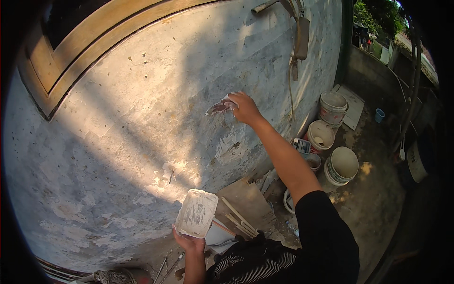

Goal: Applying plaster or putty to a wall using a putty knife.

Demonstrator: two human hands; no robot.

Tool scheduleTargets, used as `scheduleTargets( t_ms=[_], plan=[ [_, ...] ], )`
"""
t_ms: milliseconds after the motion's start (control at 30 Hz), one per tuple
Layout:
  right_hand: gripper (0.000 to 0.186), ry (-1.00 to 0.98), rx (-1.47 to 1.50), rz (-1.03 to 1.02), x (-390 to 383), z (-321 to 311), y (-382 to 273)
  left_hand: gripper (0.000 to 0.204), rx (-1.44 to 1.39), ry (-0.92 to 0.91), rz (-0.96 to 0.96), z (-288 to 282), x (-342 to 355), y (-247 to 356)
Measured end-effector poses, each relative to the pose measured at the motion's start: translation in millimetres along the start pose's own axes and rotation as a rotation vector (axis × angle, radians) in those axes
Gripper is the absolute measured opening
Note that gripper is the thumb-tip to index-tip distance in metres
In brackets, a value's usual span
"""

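My right hand (245,108), arm stretched out, grips a putty scraper (219,107) with a dark, smeared blade against the wall (142,118). White paste clings around the blade and my fingers. Lower down, my left hand (189,242) holds up a rectangular tray (197,213) from beneath its near end. A whitish coating covers the tray, with grey streaks on its bottom. The wall is patchy grey and white, with flaked spots and small pits.
A wooden window frame (49,71) borders the wall at upper left. Tools hang on a cord (301,38) at upper right. Several paint buckets (341,165) stand on the ground to the right, near a small blue cup (379,115). Wooden sticks (239,218) lie below.
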State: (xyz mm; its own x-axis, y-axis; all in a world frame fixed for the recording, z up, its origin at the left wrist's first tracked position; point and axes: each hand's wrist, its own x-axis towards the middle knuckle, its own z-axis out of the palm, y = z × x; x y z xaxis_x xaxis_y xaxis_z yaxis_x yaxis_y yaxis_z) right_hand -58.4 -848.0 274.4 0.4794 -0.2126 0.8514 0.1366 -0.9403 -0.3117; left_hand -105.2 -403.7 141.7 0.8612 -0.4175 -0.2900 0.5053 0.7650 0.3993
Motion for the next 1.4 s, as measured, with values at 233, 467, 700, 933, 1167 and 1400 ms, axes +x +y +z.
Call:
scheduleTargets(
  t_ms=[233, 467, 700, 933, 1167, 1400],
  plan=[
    [0.022, -0.04, 0.086, 0.053, 22, -7, 14, 0.075, 0.074, -0.053, 0.018, 1, -2, 7],
    [0.022, -0.257, 0.026, -0.169, -4, 35, -10, 0.075, 0.07, -0.04, 0.041, 1, -2, 9],
    [0.013, -0.271, 0.058, -0.003, -44, 60, -12, 0.073, 0.071, -0.018, 0.064, -12, -5, 16],
    [0.011, -0.238, 0.034, -0.054, -23, 27, -23, 0.072, 0.025, 0.025, 0.141, -7, -7, 24],
    [0.01, -0.245, 0.087, -0.076, -21, 59, -42, 0.07, -0.004, 0.057, 0.131, -1, -1, 21],
    [0.015, -0.352, 0.15, -0.083, -26, 34, -43, 0.071, -0.002, 0.039, 0.148, -2, 3, 27]
  ],
)
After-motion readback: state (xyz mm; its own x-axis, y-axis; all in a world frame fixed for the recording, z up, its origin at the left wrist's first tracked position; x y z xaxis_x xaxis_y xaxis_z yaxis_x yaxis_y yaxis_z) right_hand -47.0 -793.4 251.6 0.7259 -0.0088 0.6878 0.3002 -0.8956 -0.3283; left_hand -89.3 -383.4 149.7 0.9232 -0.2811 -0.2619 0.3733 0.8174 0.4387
